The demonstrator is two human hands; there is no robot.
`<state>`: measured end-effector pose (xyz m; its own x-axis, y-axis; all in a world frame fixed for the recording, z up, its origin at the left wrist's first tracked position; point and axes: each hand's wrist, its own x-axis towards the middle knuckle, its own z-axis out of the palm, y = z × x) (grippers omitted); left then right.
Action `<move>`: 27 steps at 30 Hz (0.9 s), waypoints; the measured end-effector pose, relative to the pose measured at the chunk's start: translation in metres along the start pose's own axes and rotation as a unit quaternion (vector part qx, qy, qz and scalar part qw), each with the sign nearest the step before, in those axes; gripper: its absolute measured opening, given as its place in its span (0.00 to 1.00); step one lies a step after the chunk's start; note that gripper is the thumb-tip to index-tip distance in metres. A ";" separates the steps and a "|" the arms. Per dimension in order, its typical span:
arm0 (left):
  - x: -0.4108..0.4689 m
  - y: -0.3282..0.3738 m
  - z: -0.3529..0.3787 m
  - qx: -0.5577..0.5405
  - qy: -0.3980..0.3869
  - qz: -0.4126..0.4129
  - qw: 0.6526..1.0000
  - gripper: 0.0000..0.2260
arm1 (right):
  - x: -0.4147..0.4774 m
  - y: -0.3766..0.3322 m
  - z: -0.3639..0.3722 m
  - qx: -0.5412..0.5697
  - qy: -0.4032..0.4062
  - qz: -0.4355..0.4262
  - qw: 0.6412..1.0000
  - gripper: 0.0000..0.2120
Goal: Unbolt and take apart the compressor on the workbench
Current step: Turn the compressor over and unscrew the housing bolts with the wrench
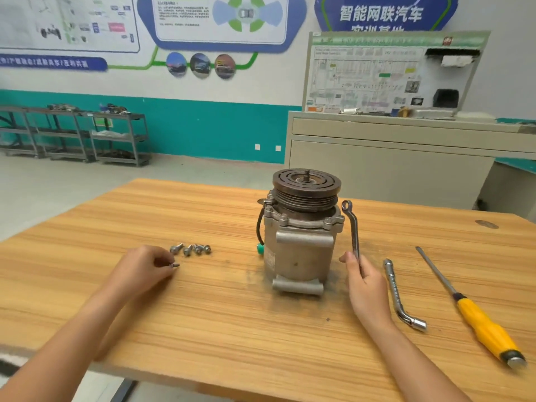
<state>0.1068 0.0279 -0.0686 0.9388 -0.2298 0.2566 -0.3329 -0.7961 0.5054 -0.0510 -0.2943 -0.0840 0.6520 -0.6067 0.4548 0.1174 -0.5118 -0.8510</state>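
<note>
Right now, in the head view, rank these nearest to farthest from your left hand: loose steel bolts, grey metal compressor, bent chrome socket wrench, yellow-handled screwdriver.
1. Loose steel bolts, clustered just beyond the left hand.
2. Grey metal compressor, upright at mid-bench.
3. Bent chrome socket wrench, lying right of the compressor.
4. Yellow-handled screwdriver, far right.

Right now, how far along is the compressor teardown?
Done: four silver bolts lie loose on the wooden bench. In hand: the left hand pinches a fifth bolt beside them; the right hand grips the steel ring spanner. Left: the grey metal compressor still stands assembled, pulley on top.
</note>
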 end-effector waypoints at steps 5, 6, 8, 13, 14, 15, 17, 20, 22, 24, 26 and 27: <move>0.015 -0.001 0.006 0.057 0.004 -0.026 0.998 0.05 | -0.001 0.003 0.002 -0.007 0.008 0.021 1.000 0.12; 0.015 0.000 0.006 0.057 0.005 -0.031 0.998 0.06 | -0.001 0.003 0.002 0.000 0.008 0.030 1.000 0.12; 0.011 0.003 0.007 0.046 0.029 -0.027 0.998 0.08 | -0.003 0.000 0.001 0.004 0.008 0.031 0.999 0.10; -0.008 0.048 0.010 -0.232 0.092 0.088 0.964 0.23 | -0.006 -0.014 -0.011 0.037 -0.007 0.020 0.999 0.10; -0.010 0.066 0.010 -0.272 0.053 0.122 0.953 0.31 | -0.008 -0.018 -0.015 0.072 -0.014 0.037 0.997 0.13; -0.010 0.083 0.011 -0.293 0.015 0.149 0.944 0.38 | -0.011 -0.022 -0.019 0.096 -0.019 0.047 0.994 0.14; -0.004 0.113 0.016 -0.317 -0.041 0.171 0.932 0.48 | -0.019 -0.033 -0.029 0.104 -0.034 0.052 0.993 0.13; 0.005 0.146 0.026 -0.335 -0.098 0.173 0.921 0.49 | -0.025 -0.049 -0.043 0.041 -0.062 0.051 0.996 0.12; 0.007 0.155 0.034 -0.345 -0.097 0.179 0.916 0.42 | -0.021 -0.054 -0.051 -0.038 -0.084 0.041 0.995 0.11; 0.006 0.158 0.039 -0.367 -0.065 0.179 0.910 0.34 | -0.016 -0.060 -0.056 -0.118 -0.106 0.010 0.987 0.10; 0.004 0.161 0.041 -0.384 -0.040 0.175 0.906 0.29 | -0.011 -0.067 -0.060 -0.177 -0.103 -0.017 0.979 0.08; 0.003 0.162 0.042 -0.389 -0.030 0.171 0.905 0.28 | -0.009 -0.070 -0.061 -0.203 -0.098 -0.029 0.974 0.08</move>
<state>0.0594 -0.1252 -0.0208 0.7647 -0.4363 0.4743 -0.5443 -0.0432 0.8378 -0.1105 -0.2903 -0.0122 0.7877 -0.4623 0.4072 -0.1219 -0.7649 -0.6326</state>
